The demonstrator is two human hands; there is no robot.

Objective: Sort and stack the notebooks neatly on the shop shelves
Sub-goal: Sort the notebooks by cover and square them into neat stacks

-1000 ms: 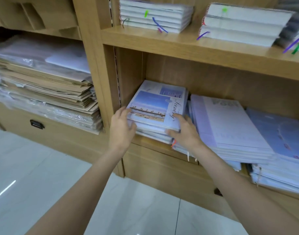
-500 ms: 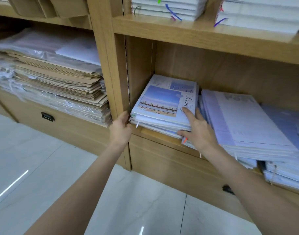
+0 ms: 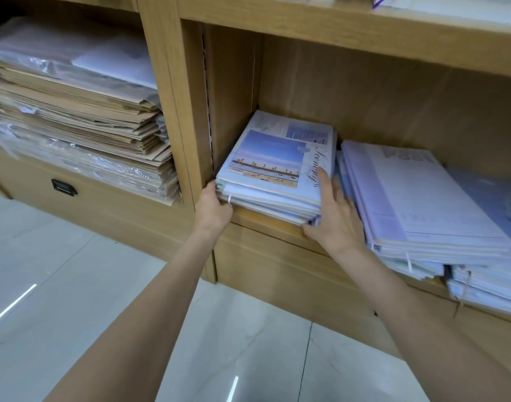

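Notebooks (image 3: pixel 273 166) in glossy covers sit stacked in the shelf's (image 3: pixel 263 224) left corner, pushed further in against the side panel (image 3: pixel 231 91) than a second ago, so I judge this pile nearly squared. My left hand (image 3: pixel 213 211) presses its front-left corner, fingers curled; my right hand (image 3: pixel 334 216) lies flat and open along its right edge, beside a slanted neighbouring pile (image 3: pixel 416 198).

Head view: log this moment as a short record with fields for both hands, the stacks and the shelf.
left hand: left hand presses the front left corner of the stack of notebooks with a blue seascape cover
right hand: right hand lies flat against that stack's right side, fingers straight
neighbouring stack: pale lilac notebook stack lies to the right, overhanging the light wooden shelf
left bay: pile of brown paper sheets in clear plastic
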